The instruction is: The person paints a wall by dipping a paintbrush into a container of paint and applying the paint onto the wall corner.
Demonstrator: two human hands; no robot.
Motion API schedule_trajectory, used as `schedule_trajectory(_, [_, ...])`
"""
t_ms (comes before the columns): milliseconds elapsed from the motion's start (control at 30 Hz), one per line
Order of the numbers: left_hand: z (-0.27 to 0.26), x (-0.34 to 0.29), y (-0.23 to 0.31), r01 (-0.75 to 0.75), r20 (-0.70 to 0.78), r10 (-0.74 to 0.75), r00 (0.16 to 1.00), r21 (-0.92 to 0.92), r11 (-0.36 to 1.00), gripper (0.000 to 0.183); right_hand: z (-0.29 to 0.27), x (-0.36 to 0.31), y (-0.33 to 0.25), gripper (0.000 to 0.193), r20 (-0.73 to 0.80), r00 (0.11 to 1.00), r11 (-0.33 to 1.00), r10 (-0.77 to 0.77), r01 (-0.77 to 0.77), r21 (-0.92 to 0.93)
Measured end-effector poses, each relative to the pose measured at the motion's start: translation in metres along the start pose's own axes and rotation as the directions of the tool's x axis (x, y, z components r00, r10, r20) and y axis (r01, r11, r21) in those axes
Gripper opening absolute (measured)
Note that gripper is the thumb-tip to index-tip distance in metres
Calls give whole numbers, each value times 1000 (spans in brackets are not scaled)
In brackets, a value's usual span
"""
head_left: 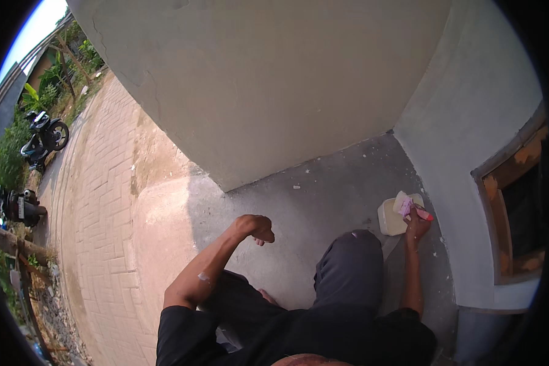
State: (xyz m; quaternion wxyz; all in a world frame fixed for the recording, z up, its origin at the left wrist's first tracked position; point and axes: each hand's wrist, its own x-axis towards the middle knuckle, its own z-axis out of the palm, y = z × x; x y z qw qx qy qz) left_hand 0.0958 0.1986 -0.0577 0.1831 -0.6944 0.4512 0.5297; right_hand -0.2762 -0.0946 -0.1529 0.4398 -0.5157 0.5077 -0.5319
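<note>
My right hand is closed round the red handle of a paintbrush. The brush head, pale and pinkish, is over a whitish plastic tub on the grey floor, near the wall on the right. Whether the bristles touch the tub's contents cannot be made out. My left hand hangs from a bent wrist in front of my left knee, with nothing visible in it. Its fingers droop loosely, partly hidden behind the back of the hand, and one digit stands apart.
A large plastered wall rises ahead and meets a side wall at the right. A wooden-framed opening is in that side wall. Left lies a paved lane with parked motorbikes. Pale specks dot the concrete floor.
</note>
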Motion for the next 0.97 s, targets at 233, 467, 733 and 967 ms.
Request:
schedule_trajectory(233, [-3, 13, -17, -65, -113, 76, 991, 98, 993, 30, -6, 8, 6, 22, -96, 984, 906, -151, 99, -411])
schedule_trajectory(467, [6, 13, 27, -43, -120, 78, 990, 265, 963, 33, -20, 22, 38, 25, 98, 964, 534, -246, 219, -816])
schedule_trajectory(733, [-38, 25, -22, -235, -120, 282, 952, 307, 922, 35, 2, -2, 8, 18, 237, 953, 447, -190, 298, -843])
schedule_trajectory(967, [-68, 15, -75, -255, -96, 259, 961, 53, 966, 29, 19, 7, 1, 20, 242, 968, 719, -66, 215, -661])
